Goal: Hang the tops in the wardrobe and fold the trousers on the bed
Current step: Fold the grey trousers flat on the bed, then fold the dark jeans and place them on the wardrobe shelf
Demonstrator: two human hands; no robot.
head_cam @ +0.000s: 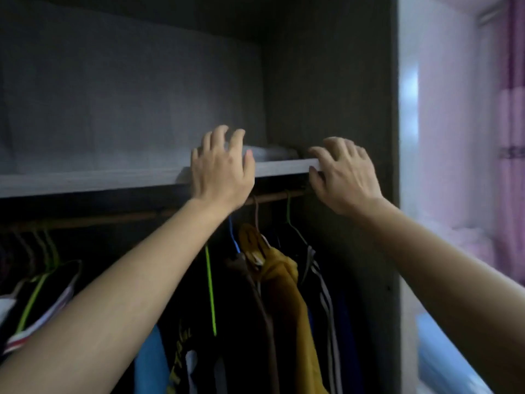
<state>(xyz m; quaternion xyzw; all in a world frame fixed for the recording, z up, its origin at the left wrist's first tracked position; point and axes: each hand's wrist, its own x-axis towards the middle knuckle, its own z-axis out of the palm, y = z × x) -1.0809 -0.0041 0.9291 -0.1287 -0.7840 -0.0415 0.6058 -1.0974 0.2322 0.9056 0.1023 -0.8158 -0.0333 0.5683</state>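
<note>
Tops (287,294) hang bottom centre; left hand (223,172) and right hand (343,174), fingers spread loose and holding nothing, are up at the shelf (85,182) edge mid-frame.

Wardrobe (326,81) interior dim; back panel and upper corners fall off to near black. Daylight enters from the right, where the pink curtain (511,137) and adjoining wall are overexposed and washed out. Front edge of the shelf (113,180) catches pale light; the rail (113,218) beneath sits in deep shadow. Hanging clothes (284,294) lose detail in darkness. Whole frame soft and grainy, smear strongest along the right edge.
</note>
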